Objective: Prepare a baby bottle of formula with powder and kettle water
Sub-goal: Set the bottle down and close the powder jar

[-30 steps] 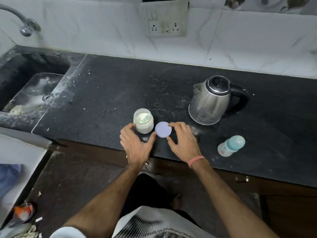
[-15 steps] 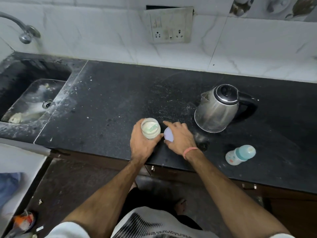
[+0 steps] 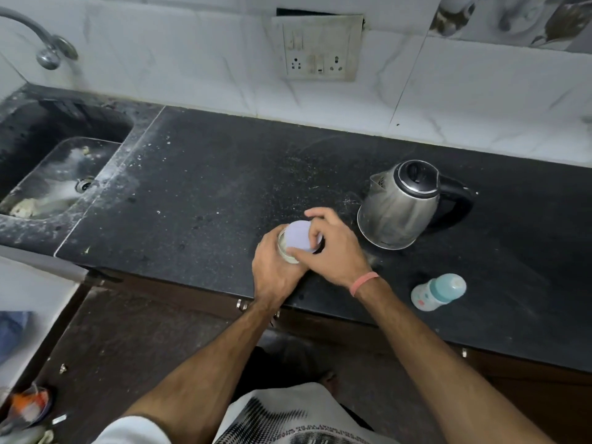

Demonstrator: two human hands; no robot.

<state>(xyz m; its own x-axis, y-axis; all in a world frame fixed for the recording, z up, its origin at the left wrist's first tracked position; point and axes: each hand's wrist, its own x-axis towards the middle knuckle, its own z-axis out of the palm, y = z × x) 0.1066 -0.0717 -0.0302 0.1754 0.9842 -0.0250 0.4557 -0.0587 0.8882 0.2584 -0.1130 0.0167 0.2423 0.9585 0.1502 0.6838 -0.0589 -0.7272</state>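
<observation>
Seemingly near the end, the left hand [image 3: 275,267] grips the small clear glass powder jar [image 3: 286,251] on the black stone table [image 3: 208,193] while right-hand fingers [image 3: 315,233] pinch its pale lilac lid [image 3: 299,237] tilted over the mouth, with the capped baby bottle [image 3: 437,291] lying near the steel kettle [image 3: 400,206].

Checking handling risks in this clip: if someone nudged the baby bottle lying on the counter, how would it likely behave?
The baby bottle lies on its side on the countertop, so its round body would probably roll when nudged. It appears empty and plastic, so likely light and easily shifted. It rests close to the front edge, so a roll toward the person could drop it.
</observation>
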